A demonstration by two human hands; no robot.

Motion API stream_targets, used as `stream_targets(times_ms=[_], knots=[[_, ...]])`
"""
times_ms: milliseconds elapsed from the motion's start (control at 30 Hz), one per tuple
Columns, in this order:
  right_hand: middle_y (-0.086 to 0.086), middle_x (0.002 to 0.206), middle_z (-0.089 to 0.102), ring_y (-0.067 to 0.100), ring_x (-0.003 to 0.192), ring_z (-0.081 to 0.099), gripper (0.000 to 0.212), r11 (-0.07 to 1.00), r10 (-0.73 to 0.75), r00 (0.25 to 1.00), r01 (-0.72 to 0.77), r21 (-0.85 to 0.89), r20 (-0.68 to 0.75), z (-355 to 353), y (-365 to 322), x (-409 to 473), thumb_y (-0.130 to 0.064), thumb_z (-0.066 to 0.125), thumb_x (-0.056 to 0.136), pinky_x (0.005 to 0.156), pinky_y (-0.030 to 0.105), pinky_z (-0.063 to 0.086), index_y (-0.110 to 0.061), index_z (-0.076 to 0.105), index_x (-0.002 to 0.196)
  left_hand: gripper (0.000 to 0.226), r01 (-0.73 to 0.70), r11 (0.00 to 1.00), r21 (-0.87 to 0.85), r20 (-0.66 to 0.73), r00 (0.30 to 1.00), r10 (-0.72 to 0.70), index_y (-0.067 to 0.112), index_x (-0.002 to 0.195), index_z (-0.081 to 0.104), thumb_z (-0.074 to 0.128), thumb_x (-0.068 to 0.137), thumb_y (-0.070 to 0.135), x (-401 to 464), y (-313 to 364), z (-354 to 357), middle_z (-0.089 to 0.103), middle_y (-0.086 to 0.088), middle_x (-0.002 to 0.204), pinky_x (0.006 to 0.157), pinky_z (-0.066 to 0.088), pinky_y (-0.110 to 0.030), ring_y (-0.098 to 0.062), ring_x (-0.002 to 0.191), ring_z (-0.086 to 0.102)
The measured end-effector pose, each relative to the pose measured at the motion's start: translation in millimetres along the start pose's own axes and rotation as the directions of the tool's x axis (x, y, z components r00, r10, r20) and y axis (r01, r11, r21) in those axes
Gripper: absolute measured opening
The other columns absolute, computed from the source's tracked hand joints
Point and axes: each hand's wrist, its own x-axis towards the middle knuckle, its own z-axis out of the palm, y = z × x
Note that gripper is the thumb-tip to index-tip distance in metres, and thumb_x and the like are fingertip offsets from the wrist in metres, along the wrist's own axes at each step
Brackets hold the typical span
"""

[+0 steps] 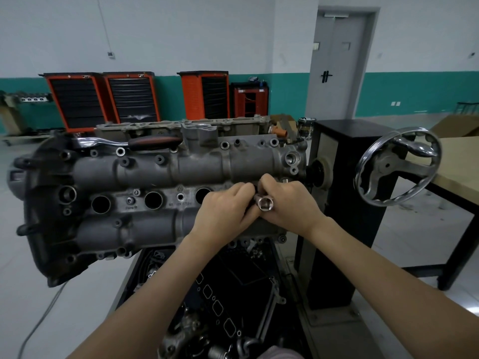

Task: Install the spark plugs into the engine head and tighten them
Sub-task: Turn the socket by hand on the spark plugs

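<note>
Grey engine head [160,172] mounted horizontally on a stand; three open plug wells in a row; chrome socket [263,203] at its right end.

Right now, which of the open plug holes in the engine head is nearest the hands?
The rightmost open hole, right beside the left hand. The other two lie farther left, clear of both hands; the right hand holds a socket.

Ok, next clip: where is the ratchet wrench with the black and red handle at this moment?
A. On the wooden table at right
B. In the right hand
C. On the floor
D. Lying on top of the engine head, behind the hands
D. The ratchet wrench lies on the far upper side of the engine head, with neither hand touching it.
</note>
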Motion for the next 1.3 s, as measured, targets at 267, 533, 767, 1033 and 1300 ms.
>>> stream_targets(times_ms=[267,533,767,1033,1300], knots=[[0.004,0.060,0.061,0.022,0.043,0.054,0.030,0.999,-0.021,0.996,0.018,0.036,0.091,-2.5,-1.8,-0.1,-0.018,0.041,0.078,0.035,0.023,0.035,0.001,0.061,0.091,0.034,0.028,0.994,-0.102,0.005,1.000,-0.027,0.000,0.079,0.050,0.039,0.092,0.029,0.2,4.8,-4.1,0.052,-0.011,0.066,0.033,0.036,-0.027,-0.026,0.039,0.047],[0.003,0.050,0.053,0.021,0.035,0.048,0.018,0.999,0.039,0.999,-0.038,-0.022,0.036,0.5,-0.8,0.1,-0.013,0.065,0.074,0.038,0.018,0.024,0.000,0.052,0.076,0.030,-0.016,1.000,0.002,0.012,1.000,0.016,0.005,0.062,0.050,0.052,0.085,0.026,-0.6,0.3,-0.6,0.049,-0.005,0.054,0.037,0.026,-0.021,-0.021,0.036,0.043],[0.005,0.073,0.066,0.025,0.053,0.060,0.034,1.000,-0.006,0.994,0.002,0.029,0.106,-1.2,-1.6,-0.7,-0.019,0.045,0.074,0.038,0.032,0.043,0.000,0.063,0.097,0.042,0.003,0.998,-0.056,0.027,1.000,-0.002,0.007,0.085,0.043,0.020,0.099,0.039,0.5,3.3,-2.4,0.053,-0.011,0.069,0.033,0.031,-0.023,-0.026,0.038,0.046],[0.008,0.073,0.066,0.029,0.050,0.057,0.034,1.000,0.001,0.991,-0.006,0.031,0.136,-1.2,-0.6,-0.9,-0.014,0.040,0.075,0.039,0.036,0.043,0.002,0.063,0.095,0.049,-0.011,0.999,-0.035,0.027,1.000,0.012,0.000,0.078,0.052,0.024,0.099,0.035,0.3,3.5,-2.9,0.053,-0.011,0.070,0.031,0.032,-0.025,-0.026,0.039,0.046],[0.007,0.052,0.055,0.023,0.036,0.049,0.026,1.000,-0.011,0.994,0.010,0.011,0.106,-4.5,-4.6,2.6,-0.016,0.041,0.078,0.034,0.020,0.032,0.005,0.055,0.077,0.032,0.027,1.000,-0.005,0.011,1.000,-0.027,0.003,0.068,0.052,0.046,0.083,0.031,1.8,4.0,-3.5,0.052,-0.004,0.060,0.040,0.022,-0.018,-0.019,0.040,0.047]])
